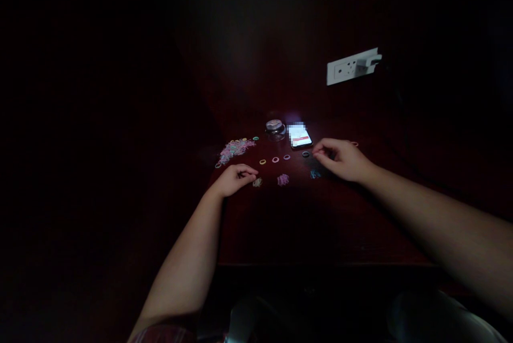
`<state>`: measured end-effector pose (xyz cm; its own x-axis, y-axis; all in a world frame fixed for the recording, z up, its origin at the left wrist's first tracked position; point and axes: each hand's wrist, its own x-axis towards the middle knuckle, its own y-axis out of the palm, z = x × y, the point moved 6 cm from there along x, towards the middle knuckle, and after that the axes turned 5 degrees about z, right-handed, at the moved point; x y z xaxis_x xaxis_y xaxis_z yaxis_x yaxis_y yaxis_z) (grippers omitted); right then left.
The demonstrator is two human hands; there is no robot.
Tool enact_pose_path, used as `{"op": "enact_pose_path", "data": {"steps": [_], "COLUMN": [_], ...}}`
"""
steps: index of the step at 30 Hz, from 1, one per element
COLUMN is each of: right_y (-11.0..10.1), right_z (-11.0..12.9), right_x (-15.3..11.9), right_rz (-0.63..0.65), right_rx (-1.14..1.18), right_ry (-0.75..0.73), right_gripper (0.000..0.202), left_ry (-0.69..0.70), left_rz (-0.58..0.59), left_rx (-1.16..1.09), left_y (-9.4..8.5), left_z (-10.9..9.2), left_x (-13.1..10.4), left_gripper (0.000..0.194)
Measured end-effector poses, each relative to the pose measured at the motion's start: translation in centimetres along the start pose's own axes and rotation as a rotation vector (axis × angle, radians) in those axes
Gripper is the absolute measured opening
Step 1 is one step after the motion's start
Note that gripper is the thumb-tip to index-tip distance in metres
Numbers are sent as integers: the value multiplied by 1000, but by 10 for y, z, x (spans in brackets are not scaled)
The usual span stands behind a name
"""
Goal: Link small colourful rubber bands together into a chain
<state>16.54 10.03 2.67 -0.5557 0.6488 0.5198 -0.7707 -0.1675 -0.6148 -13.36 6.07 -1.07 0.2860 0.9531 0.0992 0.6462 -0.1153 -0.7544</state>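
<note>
My left hand (pixel 234 179) rests on the dark table, its fingers curled beside a small pile of yellowish bands (pixel 257 182); whether it holds anything is too small to tell. Thumb and fingertips of my right hand (pixel 340 158) are pinched together just right of a dark ring-shaped band (pixel 305 154); what they hold, if anything, cannot be made out. A yellow band (pixel 262 162), a pink band (pixel 275 160) and a purple band (pixel 286 157) lie in a row between my hands. Nearer me are a purple pile (pixel 282 179) and a blue pile (pixel 315 173).
A large heap of mixed bands (pixel 235 150) lies at the left edge. Behind the row are a lidded clear jar (pixel 274 128) and a lit phone (pixel 300 135). A white socket strip (pixel 347 67) with a plug is on the wall. The table's front edge (pixel 320 264) shows.
</note>
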Motion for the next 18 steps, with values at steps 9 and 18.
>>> {"op": "enact_pose_path", "data": {"steps": [9, 18], "right_y": [-2, -2], "right_z": [1, 2], "right_x": [-1, 0], "right_rz": [-7, -5], "right_rx": [-51, -46], "right_ry": [5, 13], "right_gripper": [17, 17], "left_ry": [-467, -687], "left_rz": [-203, -67], "left_rx": [384, 457], "left_y": [-19, -9], "left_z": [50, 37], "left_x": [-3, -9], "left_gripper": [61, 91]}}
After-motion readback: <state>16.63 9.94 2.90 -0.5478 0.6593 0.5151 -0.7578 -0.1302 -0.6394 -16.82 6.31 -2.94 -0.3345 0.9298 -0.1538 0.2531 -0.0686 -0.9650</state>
